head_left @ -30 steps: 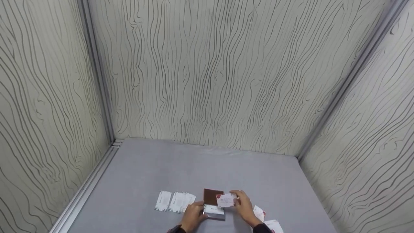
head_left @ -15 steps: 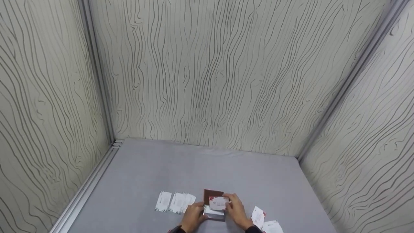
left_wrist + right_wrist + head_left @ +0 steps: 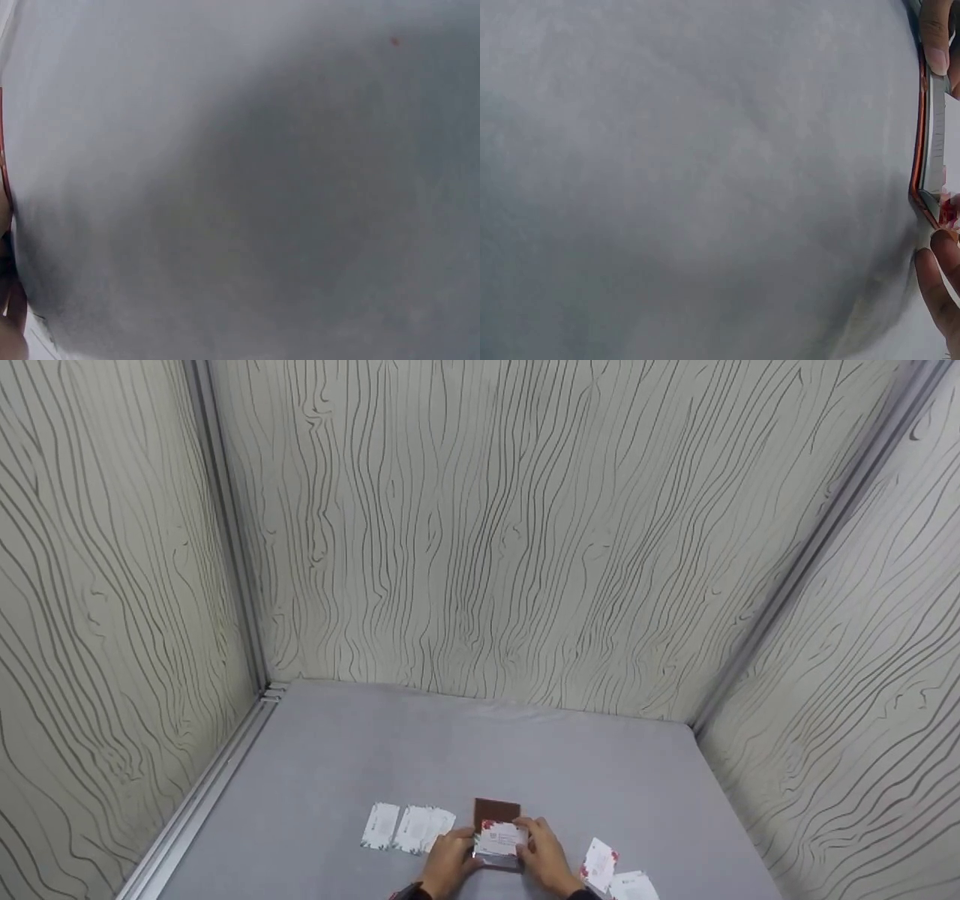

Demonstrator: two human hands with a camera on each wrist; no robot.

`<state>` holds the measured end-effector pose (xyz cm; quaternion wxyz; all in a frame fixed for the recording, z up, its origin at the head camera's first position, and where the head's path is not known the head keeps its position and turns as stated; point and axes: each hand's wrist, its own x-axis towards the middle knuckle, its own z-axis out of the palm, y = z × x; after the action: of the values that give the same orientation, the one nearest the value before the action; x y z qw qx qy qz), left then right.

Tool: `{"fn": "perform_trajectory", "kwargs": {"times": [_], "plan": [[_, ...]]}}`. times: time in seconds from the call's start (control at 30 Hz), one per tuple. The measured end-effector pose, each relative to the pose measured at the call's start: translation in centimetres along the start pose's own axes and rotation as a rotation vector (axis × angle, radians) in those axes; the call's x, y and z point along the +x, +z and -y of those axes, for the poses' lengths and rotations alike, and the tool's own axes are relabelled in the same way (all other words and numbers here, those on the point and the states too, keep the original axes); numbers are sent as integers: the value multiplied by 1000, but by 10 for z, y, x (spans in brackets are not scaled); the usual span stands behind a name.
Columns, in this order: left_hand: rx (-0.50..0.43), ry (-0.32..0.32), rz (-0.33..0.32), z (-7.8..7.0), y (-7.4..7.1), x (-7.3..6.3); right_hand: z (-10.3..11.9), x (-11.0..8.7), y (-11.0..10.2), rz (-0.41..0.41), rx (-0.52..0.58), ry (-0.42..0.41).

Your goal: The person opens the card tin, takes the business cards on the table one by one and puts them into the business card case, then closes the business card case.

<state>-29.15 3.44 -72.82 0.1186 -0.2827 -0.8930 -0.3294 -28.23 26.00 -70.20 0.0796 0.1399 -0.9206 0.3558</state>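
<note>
A business card case (image 3: 497, 809) with a brown lid lies opened on the table, its silvery tray toward me. My left hand (image 3: 448, 859) grips the tray's left side, thumb at the near corner. With thumb and fingers, my right hand (image 3: 545, 856) pinches the right edge of a white business card (image 3: 501, 837) printed with red flowers. That card lies over the tray and hides most of what is inside. In the right wrist view, the case's edge (image 3: 933, 142) and some fingertips show at the far right. The left wrist view catches only fingers (image 3: 15, 330) and a reddish edge.
Left of the case, several white cards with green leaf prints (image 3: 411, 829) lie in a row. To the right are a red-flowered card (image 3: 599, 863) and another white card (image 3: 634, 886). Grey cloth (image 3: 480, 750) covers the table; patterned walls (image 3: 480, 547) enclose it.
My right hand has moved left and toward me, bringing the red-flowered card from beside the lid down over the tray. My left hand has stayed on the case.
</note>
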Motion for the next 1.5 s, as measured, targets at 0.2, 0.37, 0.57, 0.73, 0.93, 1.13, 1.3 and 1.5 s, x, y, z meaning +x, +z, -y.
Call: {"fn": "perform_trajectory", "kwargs": {"times": [0.2, 0.37, 0.57, 0.73, 0.93, 1.13, 1.3, 1.5], "plan": [[-10, 62, -35, 0, -2, 1, 3, 1, 2, 9, -39, -13], [13, 62, -32, 0, -2, 1, 3, 2, 4, 41, -62, 16], [5, 69, -36, 0, -2, 1, 1, 4, 8, 36, -88, -4], [-11, 76, -35, 3, 1, 2, -2, 6, 11, 20, -107, -20], [-15, 73, -42, 3, 2, 1, 0, 5, 12, 23, -113, -11], [17, 99, -66, 4, 3, 1, 2, 3, 13, -10, -147, -69], [-13, 144, -94, 4, 1, 1, 3, 1, 15, -21, -148, -72], [-29, 182, -119, 4, 3, 2, 2, 0, 18, -8, -178, -44]]}}
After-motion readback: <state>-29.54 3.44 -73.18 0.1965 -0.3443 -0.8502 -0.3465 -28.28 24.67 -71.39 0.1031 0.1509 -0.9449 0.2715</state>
